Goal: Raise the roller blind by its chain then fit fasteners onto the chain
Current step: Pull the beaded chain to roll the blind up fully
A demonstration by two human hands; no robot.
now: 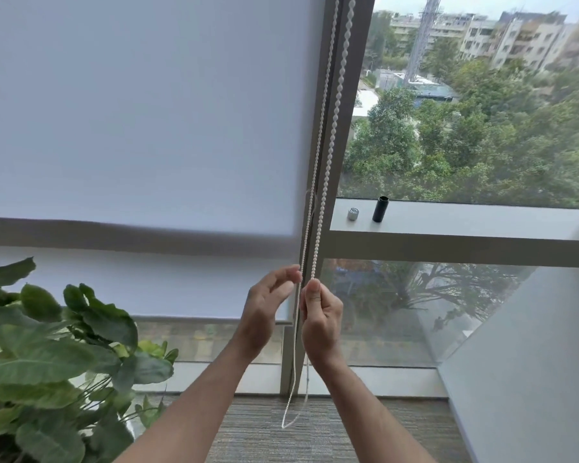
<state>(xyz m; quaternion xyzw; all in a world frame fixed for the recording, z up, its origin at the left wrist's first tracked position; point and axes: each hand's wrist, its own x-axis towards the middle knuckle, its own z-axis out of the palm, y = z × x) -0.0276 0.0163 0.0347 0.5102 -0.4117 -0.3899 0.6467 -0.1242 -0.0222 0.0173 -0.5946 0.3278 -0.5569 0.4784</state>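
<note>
One roller blind [141,111], one bead chain [328,155] hanging in two strands, two hands: left [264,312], right [321,315]. On the window ledge [465,222]: two small cylinders, one silver [352,214], one black [380,209]. One potted plant [47,355] at the left.

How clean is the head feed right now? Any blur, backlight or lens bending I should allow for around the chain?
Head view: daylight through the bare glass backlights the scene, and the roller blind glows evenly; the buildings top right smear with blur; the window frame leans from wide-angle distortion; the chain beads read sharp, as do the left hand and right hand at it.
</note>
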